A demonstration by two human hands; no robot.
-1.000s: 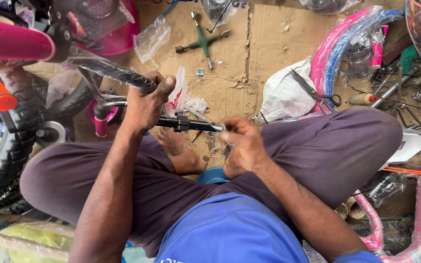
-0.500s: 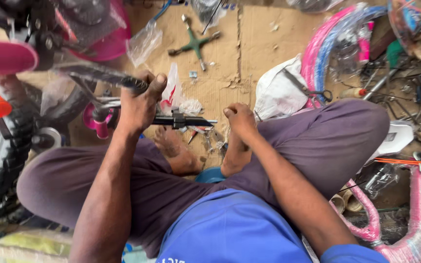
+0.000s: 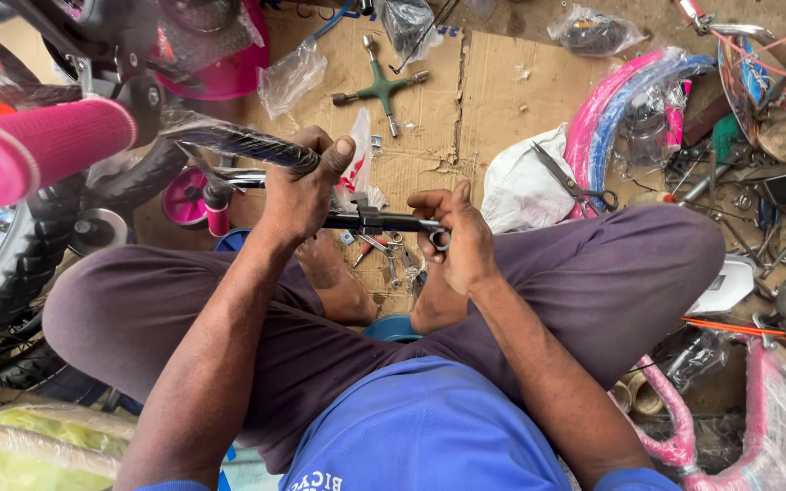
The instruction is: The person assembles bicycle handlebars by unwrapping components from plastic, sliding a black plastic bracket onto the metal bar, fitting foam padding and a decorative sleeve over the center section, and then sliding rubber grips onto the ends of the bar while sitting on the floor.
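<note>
- At the far left, the pink rubber handlebar grip [image 3: 43, 145] juts toward you, clear of your work.
- Your left hand [image 3: 300, 186] wraps its fingers tight around the black plastic-wrapped metal bar [image 3: 238, 143], apparently to steady it above your lap.
- Your right hand [image 3: 461, 238] pinches the bar's open right end [image 3: 439, 240] between thumb and fingertips.
- The grey scissors [image 3: 568, 182] lie to the right on a white bag [image 3: 525, 186], within reach.

The left hand [image 3: 300, 195] is raised ahead of the left knee, fingers curled in a closed fist-like grasp, thumb pressed flat along the top, wrist straight, forearm running up from the lower left; the right hand [image 3: 459, 238] sits lower and nearer the body, fingers bent in a pinch, index hooked, wrist cocked inward, forearm rising from the lower right; both elbows are bent.
</note>
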